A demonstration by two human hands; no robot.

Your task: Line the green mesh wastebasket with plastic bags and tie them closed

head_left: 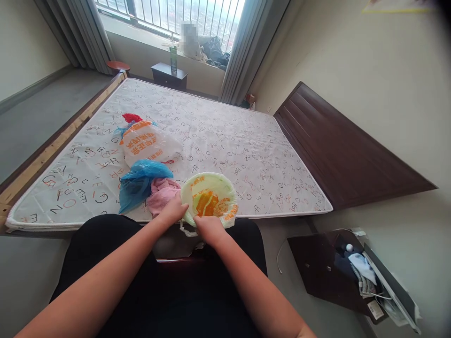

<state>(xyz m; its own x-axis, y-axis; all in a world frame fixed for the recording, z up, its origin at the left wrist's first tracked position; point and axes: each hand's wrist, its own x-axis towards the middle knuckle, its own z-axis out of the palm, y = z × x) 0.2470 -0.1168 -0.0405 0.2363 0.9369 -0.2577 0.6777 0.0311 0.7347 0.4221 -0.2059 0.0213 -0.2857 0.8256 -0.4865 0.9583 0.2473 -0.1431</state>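
Observation:
In front of my lap is a round, open container, lined with a pale plastic bag (pixel 217 182) with orange print. The bag spreads over the container's rim, and orange and yellow patches show inside. My left hand (pixel 173 209) is closed on the bag at the left edge. At the near edge, my right hand (pixel 210 229) grips the bag with bent fingers. Loose white bag handles (pixel 188 230) hang between the hands. Just beyond my left hand lies a pink cloth (pixel 163 194), touching a crumpled blue plastic bag (pixel 139 182). The container's body is mostly hidden.
On the bare mattress (pixel 229 136) lie a white bag with orange print (pixel 144 143) and a red bag (pixel 131 118). A dark headboard (pixel 338 145) stands at right. Lower right, a nightstand (pixel 310 267) holds clothes. A small cabinet (pixel 169 75) stands near the window.

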